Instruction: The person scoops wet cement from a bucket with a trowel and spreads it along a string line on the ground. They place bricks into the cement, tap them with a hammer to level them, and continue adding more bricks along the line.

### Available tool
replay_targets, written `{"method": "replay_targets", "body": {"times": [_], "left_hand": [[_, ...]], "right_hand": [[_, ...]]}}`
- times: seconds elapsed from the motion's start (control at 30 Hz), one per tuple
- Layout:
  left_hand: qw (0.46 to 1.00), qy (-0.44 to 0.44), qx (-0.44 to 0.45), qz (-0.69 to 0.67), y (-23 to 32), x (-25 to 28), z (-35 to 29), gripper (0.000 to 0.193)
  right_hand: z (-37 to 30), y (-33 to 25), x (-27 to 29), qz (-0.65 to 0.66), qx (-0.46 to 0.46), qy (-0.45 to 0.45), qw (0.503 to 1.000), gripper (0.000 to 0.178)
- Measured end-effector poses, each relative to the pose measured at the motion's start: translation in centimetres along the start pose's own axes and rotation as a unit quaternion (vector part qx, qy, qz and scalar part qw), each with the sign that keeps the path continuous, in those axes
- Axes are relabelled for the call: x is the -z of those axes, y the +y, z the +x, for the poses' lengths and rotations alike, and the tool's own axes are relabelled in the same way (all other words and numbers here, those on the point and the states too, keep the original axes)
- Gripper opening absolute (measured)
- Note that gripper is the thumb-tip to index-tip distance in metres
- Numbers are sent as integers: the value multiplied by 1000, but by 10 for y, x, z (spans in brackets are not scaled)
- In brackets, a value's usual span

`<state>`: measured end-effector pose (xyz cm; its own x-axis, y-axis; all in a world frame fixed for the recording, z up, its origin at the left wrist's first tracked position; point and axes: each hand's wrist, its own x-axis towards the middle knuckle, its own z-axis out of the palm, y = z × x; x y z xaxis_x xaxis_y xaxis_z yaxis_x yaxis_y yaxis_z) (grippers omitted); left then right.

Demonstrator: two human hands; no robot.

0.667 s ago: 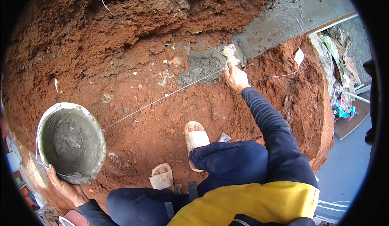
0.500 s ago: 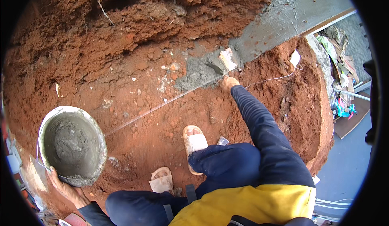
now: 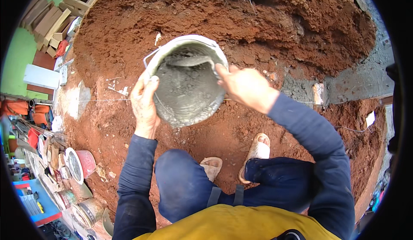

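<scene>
A pale bucket (image 3: 198, 38), its rim crusted, is tilted in front of me above the red soil. Wet grey mortar (image 3: 185, 87) lies inside it. My left hand (image 3: 145, 106) grips the bucket's left side, thumb near the rim. My right hand (image 3: 246, 85) is closed at the right rim around a trowel, whose handle the fingers hide. The mortar-smeared trowel blade (image 3: 188, 61) reaches into the bucket. The wire handle (image 3: 148, 58) hangs at the bucket's upper left.
Past my right hand, a brick (image 3: 318, 93) stands between spread mortar (image 3: 297, 85) and a grey concrete strip (image 3: 365, 83). A taut string (image 3: 103, 100) crosses behind the bucket. A rough soil bank (image 3: 275, 20) rises ahead. Buckets (image 3: 84, 164) and timber (image 3: 51, 23) lie left.
My right hand has come from the mortar near the brick to the bucket, bringing the trowel inside. The bucket has moved in front of me and tilted. The view has swung left.
</scene>
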<state>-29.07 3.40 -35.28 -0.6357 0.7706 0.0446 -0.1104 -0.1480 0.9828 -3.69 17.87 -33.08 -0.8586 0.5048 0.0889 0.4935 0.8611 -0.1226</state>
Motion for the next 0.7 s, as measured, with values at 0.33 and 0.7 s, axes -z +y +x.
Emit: {"method": "replay_targets", "body": {"times": [0.33, 0.7], "left_hand": [[999, -37, -7, 34, 2, 7, 6, 44], [997, -3, -75, -3, 13, 9, 24, 41]], "right_hand": [[30, -42, 33, -145, 146, 60, 977, 42], [58, -24, 23, -43, 87, -126, 987, 33]]}}
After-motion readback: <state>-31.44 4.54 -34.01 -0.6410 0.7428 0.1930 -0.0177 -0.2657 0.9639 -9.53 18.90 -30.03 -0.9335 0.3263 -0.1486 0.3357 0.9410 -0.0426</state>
